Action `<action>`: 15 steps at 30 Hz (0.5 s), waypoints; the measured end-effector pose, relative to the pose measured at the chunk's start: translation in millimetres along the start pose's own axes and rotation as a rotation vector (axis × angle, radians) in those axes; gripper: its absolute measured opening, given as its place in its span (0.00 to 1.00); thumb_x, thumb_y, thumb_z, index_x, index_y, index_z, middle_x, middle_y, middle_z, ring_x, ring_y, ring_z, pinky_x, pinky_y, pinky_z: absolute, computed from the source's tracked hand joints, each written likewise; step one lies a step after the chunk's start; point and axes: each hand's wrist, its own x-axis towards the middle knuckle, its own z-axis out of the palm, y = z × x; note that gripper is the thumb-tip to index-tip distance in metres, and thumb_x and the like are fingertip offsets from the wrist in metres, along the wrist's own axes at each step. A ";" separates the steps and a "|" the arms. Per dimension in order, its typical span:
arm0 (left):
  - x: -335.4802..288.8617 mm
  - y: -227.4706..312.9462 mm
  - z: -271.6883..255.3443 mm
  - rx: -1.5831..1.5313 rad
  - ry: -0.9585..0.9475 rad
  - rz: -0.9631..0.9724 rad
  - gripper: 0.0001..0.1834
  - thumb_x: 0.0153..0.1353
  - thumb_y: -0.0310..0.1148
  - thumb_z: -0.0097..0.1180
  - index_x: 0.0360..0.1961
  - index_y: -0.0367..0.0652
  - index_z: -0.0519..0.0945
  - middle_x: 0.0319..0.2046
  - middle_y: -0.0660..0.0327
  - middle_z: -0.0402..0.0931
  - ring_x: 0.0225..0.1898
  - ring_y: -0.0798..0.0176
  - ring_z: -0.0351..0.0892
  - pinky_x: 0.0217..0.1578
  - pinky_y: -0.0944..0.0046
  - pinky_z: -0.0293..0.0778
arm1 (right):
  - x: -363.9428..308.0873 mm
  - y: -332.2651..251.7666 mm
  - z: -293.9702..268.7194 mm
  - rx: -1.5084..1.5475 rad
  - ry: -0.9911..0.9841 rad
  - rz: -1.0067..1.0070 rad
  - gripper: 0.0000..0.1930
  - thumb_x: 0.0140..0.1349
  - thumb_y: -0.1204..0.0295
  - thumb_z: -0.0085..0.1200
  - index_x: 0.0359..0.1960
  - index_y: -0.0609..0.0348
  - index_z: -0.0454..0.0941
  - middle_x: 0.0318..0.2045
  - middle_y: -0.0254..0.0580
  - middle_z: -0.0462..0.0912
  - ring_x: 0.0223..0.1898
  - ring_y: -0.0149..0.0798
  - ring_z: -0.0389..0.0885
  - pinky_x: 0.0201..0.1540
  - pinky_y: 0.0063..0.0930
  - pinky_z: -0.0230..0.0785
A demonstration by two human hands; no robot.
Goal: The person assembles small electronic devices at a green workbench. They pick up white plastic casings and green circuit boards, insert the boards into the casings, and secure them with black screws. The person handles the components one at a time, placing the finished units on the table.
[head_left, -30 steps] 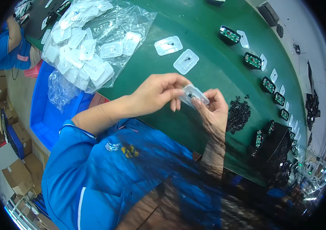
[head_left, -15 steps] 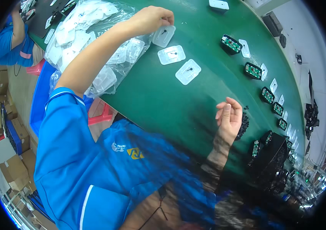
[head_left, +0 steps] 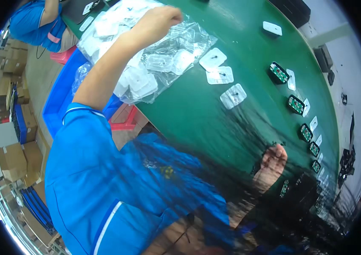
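Note:
My left hand [head_left: 159, 23] is over the clear plastic bag [head_left: 206, 36] of white plastic covers [head_left: 161, 62]. Its fingers bend downward and are smeared, and I see nothing held in them. Beside the bag lie three white covers, a far one [head_left: 212, 58], a middle one [head_left: 220, 75] overlapping it, and a near one [head_left: 233, 96]. A small black part rests on each. To the right, my right hand [head_left: 272, 163] is down among small black parts [head_left: 274, 144], its fingers curled together. Whatever they pinch is too small to make out, and dark hair strands partly cover this hand.
Black housings with green circuit boards [head_left: 296, 104] line the table's right side, white covers beside them. Another white cover [head_left: 272, 28] lies farther back. A blue bin [head_left: 57, 100] and a red stool [head_left: 125, 121] stand below the table's left edge. A co-worker [head_left: 29, 21] sits far left.
My left hand has left the farthest of the three covers and moved back over the bag. My right hand has come down onto the small black parts. The whole view has shifted.

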 end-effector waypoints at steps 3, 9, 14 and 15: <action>-41.5 -27.4 -2.5 0.233 -0.169 -0.071 0.07 0.56 0.26 0.52 0.35 0.38 0.77 0.31 0.53 0.78 0.36 0.49 0.78 0.38 0.57 0.72 | -0.6 4.5 -4.6 -0.076 -0.027 -0.012 0.11 0.69 0.68 0.44 0.45 0.64 0.68 0.29 0.40 0.76 0.20 0.19 0.64 0.19 0.09 0.53; -91.8 -29.0 -17.5 0.164 -0.270 -0.286 0.07 0.55 0.26 0.52 0.34 0.39 0.79 0.29 0.52 0.78 0.34 0.51 0.78 0.37 0.57 0.72 | -5.7 7.9 -5.0 -0.179 0.001 -0.005 0.12 0.69 0.66 0.45 0.44 0.63 0.70 0.29 0.38 0.76 0.20 0.18 0.65 0.18 0.10 0.53; -77.6 -0.1 -38.7 -0.097 -0.570 -0.491 0.10 0.55 0.23 0.53 0.38 0.42 0.81 0.30 0.57 0.79 0.35 0.57 0.78 0.37 0.60 0.73 | -13.0 6.1 0.6 -0.204 0.024 -0.011 0.12 0.69 0.66 0.45 0.44 0.62 0.70 0.29 0.37 0.76 0.20 0.18 0.65 0.18 0.09 0.52; -78.1 -1.3 -34.7 -0.238 -0.550 -0.337 0.11 0.55 0.22 0.52 0.39 0.42 0.81 0.33 0.58 0.79 0.37 0.58 0.77 0.39 0.61 0.73 | -16.2 1.2 3.6 -0.152 -0.005 -0.021 0.12 0.69 0.66 0.45 0.44 0.62 0.70 0.29 0.37 0.76 0.20 0.18 0.65 0.18 0.09 0.52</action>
